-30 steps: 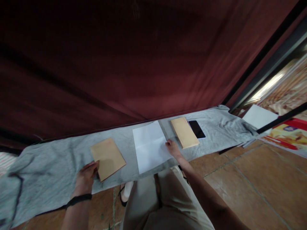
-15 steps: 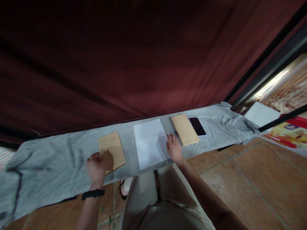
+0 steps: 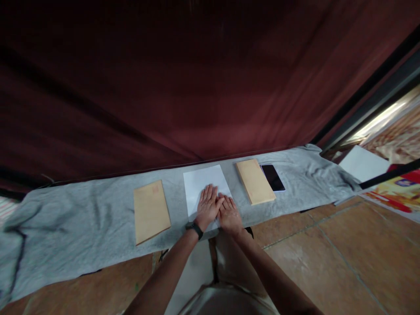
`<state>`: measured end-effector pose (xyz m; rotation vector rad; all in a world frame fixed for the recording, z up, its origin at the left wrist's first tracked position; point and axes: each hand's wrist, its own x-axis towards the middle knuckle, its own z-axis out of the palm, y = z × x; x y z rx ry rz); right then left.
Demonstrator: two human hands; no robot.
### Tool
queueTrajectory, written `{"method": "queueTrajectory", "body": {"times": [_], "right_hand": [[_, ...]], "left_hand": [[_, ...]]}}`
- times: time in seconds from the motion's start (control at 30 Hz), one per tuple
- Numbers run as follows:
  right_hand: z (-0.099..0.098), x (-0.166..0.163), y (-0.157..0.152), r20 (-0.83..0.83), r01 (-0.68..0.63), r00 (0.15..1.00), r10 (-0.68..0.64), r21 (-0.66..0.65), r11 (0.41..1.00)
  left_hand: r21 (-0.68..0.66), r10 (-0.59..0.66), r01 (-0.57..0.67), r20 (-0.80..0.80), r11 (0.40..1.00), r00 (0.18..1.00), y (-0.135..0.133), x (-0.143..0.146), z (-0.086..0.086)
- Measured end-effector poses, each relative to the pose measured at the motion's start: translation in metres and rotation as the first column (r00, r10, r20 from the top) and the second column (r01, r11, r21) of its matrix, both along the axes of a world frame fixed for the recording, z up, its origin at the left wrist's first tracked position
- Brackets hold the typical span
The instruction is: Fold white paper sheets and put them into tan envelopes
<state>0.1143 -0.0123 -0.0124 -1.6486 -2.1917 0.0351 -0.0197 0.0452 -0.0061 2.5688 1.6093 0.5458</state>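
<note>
A white sheet of paper (image 3: pixel 201 180) lies in the middle of a grey cloth (image 3: pixel 82 218). My left hand (image 3: pixel 207 206) rests flat on the sheet, fingers stretched out, a black band on its wrist. My right hand (image 3: pixel 229 213) lies flat beside it on the sheet's right part, fingers extended and touching the left hand. To the left on the cloth sits a brown envelope (image 3: pixel 150 211). To the right sits a second brown envelope (image 3: pixel 255 187), with a black phone (image 3: pixel 273 177) just past it.
A dark red curtain (image 3: pixel 164 78) hangs right behind the cloth. Brown floor tiles (image 3: pixel 344 258) spread on the right. A white sheet (image 3: pixel 362 164) and a colourful printed box (image 3: pixel 398 190) lie at the far right, under a black bar (image 3: pixel 390 174).
My left hand let go of the left envelope and moved right onto the white sheet. My right hand slid from the sheet's right edge onto it, beside the left hand.
</note>
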Motion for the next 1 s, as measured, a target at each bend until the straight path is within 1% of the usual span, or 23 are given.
{"method": "queueTrajectory", "body": {"times": [0.13, 0.33, 0.4, 0.47, 0.53, 0.57, 0.6, 0.67, 0.7, 0.73, 0.77, 0.8, 0.87, 0.93, 1.0], "right_hand": [[0.004, -0.002, 0.0, -0.011, 0.021, 1.0, -0.021, -0.002, 1.0], [0.011, -0.005, -0.001, -0.024, 0.048, 0.999, -0.048, -0.011, 0.999], [0.013, -0.006, -0.002, -0.03, 0.051, 0.998, -0.052, -0.014, 0.999], [0.015, -0.006, -0.004, -0.041, 0.053, 0.998, -0.053, -0.009, 0.999], [0.016, -0.007, -0.005, -0.055, 0.055, 0.997, -0.055, 0.0, 0.999], [0.015, -0.007, -0.005, -0.063, 0.057, 0.996, -0.056, 0.003, 0.998], [0.015, -0.008, -0.005, -0.069, 0.058, 0.996, -0.058, 0.005, 0.998], [0.013, -0.009, -0.004, -0.081, 0.068, 0.994, -0.067, 0.002, 0.998], [0.012, -0.009, -0.003, -0.087, 0.071, 0.994, -0.071, -0.003, 0.997], [0.011, -0.009, -0.003, -0.094, 0.072, 0.993, -0.072, -0.009, 0.997], [0.011, -0.01, -0.002, -0.1, 0.07, 0.992, -0.071, -0.016, 0.997], [0.011, -0.01, -0.001, -0.105, 0.067, 0.992, -0.069, -0.022, 0.998], [0.011, -0.01, 0.0, -0.114, 0.062, 0.991, -0.064, -0.027, 0.998], [0.011, -0.01, 0.001, -0.117, 0.066, 0.991, -0.068, -0.022, 0.998], [0.011, -0.011, 0.001, -0.114, 0.076, 0.99, -0.078, -0.015, 0.997]], "left_hand": [[0.028, 0.057, -0.056, -0.035, 0.998, 0.998, 0.019, -0.021, -0.002], [-0.002, 0.19, -0.191, -0.088, 0.982, 0.978, 0.052, -0.062, -0.002], [0.007, 0.234, -0.234, -0.093, 0.972, 0.968, 0.062, -0.075, -0.001], [0.028, 0.276, -0.275, -0.083, 0.961, 0.958, 0.069, -0.081, 0.001], [0.037, 0.275, -0.273, -0.059, 0.961, 0.96, 0.071, -0.077, 0.005], [0.032, 0.237, -0.235, -0.045, 0.971, 0.971, 0.071, -0.071, 0.007], [0.02, 0.169, -0.169, -0.032, 0.985, 0.985, 0.07, -0.061, 0.009], [-0.021, -0.052, 0.051, -0.013, 0.998, 0.999, 0.066, -0.035, 0.012], [-0.058, -0.184, 0.183, -0.013, 0.981, 0.983, 0.065, -0.02, 0.013], [-0.109, -0.312, 0.308, -0.019, 0.945, 0.95, 0.064, -0.007, 0.014], [-0.151, -0.399, 0.392, -0.022, 0.908, 0.917, 0.064, 0.005, 0.015], [-0.183, -0.459, 0.448, -0.023, 0.875, 0.888, 0.065, 0.014, 0.016], [-0.218, -0.521, 0.504, -0.029, 0.836, 0.853, 0.073, 0.023, 0.018], [-0.22, -0.552, 0.531, -0.046, 0.818, 0.832, 0.086, 0.021, 0.018], [-0.203, -0.561, 0.539, -0.072, 0.817, 0.824, 0.103, 0.013, 0.017]]}}
